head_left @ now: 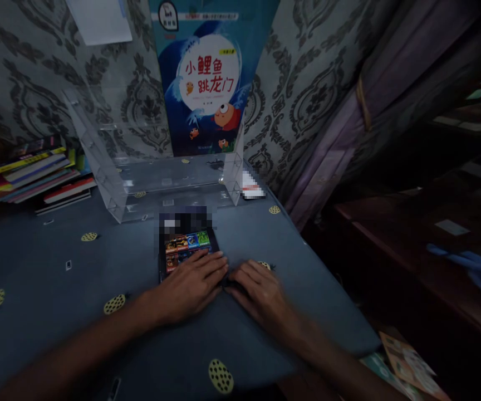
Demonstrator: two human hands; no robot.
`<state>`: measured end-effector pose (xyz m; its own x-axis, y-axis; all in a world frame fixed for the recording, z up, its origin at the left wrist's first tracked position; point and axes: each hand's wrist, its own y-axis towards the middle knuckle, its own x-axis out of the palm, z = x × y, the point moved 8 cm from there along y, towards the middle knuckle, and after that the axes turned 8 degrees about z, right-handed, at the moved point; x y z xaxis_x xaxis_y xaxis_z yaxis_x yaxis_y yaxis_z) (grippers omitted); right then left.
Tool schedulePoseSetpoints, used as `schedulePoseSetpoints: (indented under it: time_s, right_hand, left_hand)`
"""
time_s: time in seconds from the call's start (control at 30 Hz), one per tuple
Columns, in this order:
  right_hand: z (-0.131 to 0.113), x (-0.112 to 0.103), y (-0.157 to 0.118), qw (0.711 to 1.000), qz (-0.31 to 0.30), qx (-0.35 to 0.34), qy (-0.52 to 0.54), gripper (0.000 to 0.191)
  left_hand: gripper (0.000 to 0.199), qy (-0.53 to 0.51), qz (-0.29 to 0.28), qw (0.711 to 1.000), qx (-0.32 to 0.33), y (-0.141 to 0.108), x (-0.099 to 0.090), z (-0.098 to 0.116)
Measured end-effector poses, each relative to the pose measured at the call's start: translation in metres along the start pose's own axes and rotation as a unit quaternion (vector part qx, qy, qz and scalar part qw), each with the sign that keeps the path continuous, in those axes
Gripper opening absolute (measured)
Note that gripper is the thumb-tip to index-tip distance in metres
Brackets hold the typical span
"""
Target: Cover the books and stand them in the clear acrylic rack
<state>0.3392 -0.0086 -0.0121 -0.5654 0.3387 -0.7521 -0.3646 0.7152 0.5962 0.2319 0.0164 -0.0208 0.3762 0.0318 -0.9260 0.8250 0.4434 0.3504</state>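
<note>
A dark, flat rectangular item (188,240) with rows of small coloured pictures lies on the table in front of me. Its far part is blurred into blocks, and I cannot tell whether it is a booklet or a thin box. My left hand (194,281) rests across its near part, fingers stretched out and together, hiding that end. Just right of the item's near corner is my right hand (261,287), its fingers curled towards the thumb. A small dark bit shows between the two hands; whatever the right fingers pinch is hidden.
Behind the item stands a clear plastic rack (111,195), with a blue picture book (207,128) upright against the patterned wall. Stacked books (44,172) lie at the left. A small white object (251,186) sits right of the rack. The patterned tablecloth (57,345) ends diagonally at the right, near a curtain (332,150).
</note>
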Motion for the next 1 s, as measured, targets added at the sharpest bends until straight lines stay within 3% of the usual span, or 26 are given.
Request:
schedulePoseSetpoints:
  time_s: [0.17, 0.33, 0.53, 0.87, 1.0]
  right_hand:
    - [0.002, -0.002, 0.0, 1.0, 0.014, 0.014, -0.005, 0.006]
    - [-0.001, -0.004, 0.001, 1.0, 0.023, -0.014, -0.001, 0.033]
    - [-0.002, -0.002, 0.001, 1.0, 0.008, -0.023, 0.016, 0.04]
    - [-0.003, 0.0, 0.001, 0.999, -0.011, -0.025, 0.038, 0.034]
    - [-0.003, -0.001, 0.0, 0.999, -0.003, -0.03, 0.041, 0.03]
  left_hand:
    - [0.035, 0.007, 0.019, 1.0, 0.023, -0.003, 0.0, 0.009]
    - [0.032, 0.011, 0.02, 0.999, 0.032, -0.006, -0.002, 0.016]
    - [0.036, 0.035, 0.011, 0.999, 0.022, -0.012, -0.003, 0.02]
    - [0.04, 0.058, 0.007, 0.998, 0.026, -0.023, -0.005, 0.022]
    - [0.036, 0.066, 0.051, 0.996, 0.032, -0.033, -0.022, 0.02]
